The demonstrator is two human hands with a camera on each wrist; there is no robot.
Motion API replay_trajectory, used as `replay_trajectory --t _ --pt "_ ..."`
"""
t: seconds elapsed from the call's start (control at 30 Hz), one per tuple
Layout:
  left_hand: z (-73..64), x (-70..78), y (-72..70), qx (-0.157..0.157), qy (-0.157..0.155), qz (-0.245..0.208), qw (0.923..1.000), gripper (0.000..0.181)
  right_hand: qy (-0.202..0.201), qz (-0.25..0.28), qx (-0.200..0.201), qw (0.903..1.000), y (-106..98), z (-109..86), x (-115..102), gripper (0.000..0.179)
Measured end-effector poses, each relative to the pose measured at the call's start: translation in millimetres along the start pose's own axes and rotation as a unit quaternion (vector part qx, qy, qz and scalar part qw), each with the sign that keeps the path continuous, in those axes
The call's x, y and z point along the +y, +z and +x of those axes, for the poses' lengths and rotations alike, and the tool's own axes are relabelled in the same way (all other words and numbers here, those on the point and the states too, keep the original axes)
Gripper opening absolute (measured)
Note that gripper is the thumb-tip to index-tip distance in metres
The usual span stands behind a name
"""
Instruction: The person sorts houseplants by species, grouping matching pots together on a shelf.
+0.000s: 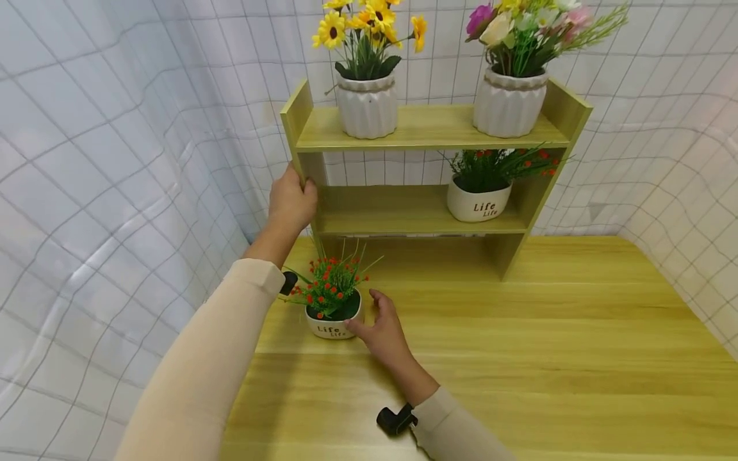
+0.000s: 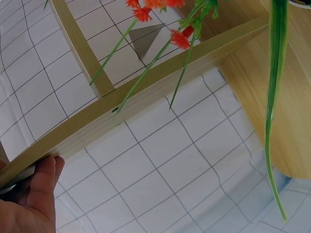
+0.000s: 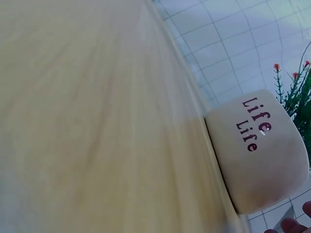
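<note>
My left hand (image 1: 291, 200) grips the left side panel of a wooden shelf (image 1: 375, 214) at middle-tier height. In the left wrist view, the fingers (image 2: 43, 182) curl round the panel's edge. On the table below stands a white oval pot (image 1: 318, 328) lettered "Life", holding red-flowered greenery (image 1: 330, 285). My right hand (image 1: 385, 333) is at this pot's right side, thumb and fingers spread apart, thumb right by the rim. The right wrist view shows the pot (image 3: 252, 170) upright on the table, with fingertips (image 3: 291, 226) in the lower right corner.
A matching "Life" pot (image 1: 469, 203) with red flowers stands at the middle tier's right. On top are two ribbed white pots, one with yellow flowers (image 1: 377, 19), one with mixed flowers (image 1: 521, 32). The wooden table (image 1: 576, 358) meets grid-patterned curtains (image 1: 115, 160).
</note>
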State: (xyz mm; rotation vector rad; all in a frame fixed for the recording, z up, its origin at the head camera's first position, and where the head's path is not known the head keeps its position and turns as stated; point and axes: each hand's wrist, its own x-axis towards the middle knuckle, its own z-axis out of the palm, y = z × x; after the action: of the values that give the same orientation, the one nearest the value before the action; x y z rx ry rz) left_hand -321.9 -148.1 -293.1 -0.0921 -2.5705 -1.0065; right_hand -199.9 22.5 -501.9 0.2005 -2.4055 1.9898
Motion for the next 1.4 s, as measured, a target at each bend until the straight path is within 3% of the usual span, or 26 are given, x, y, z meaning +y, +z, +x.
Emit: replay_trajectory --t 0.3,0.4,0.53,0.63,0.77,1.1,1.4 --pt "-2.2 -1.2 1.4 0.003 0.006 -0.001 1.0000 0.035 -0.015 0.030 -0.026 0.9991 8 1.5 7 0.088" --pt "-2.0 -0.7 1.3 0.006 0.010 0.000 0.9999 0.036 -0.019 0.044 -0.034 0.9983 7 -0.7 -5 0.087" --pt "-1.8 -1.6 1.5 0.009 0.009 0.001 0.9999 0.036 -0.026 0.053 -0.036 0.9976 10 3.1 -2 0.087" --pt "-1.1 -2.4 1.7 0.010 0.009 0.001 0.9999 0.035 -0.033 0.052 -0.028 0.9977 16 10.8 15 0.090" --pt "-0.6 -2.1 1.8 0.007 0.008 0.000 0.9999 0.036 -0.035 0.052 -0.025 0.9978 18 12.1 15 0.088" --pt "0.0 -0.9 1.0 0.010 0.007 -0.005 0.9999 0.035 -0.034 0.050 -0.020 0.9980 10 -2.9 -27 0.077" --pt "-1.4 -0.3 1.2 0.005 0.002 -0.007 1.0000 0.036 -0.028 0.053 -0.009 0.9982 16 6.9 5 0.079"
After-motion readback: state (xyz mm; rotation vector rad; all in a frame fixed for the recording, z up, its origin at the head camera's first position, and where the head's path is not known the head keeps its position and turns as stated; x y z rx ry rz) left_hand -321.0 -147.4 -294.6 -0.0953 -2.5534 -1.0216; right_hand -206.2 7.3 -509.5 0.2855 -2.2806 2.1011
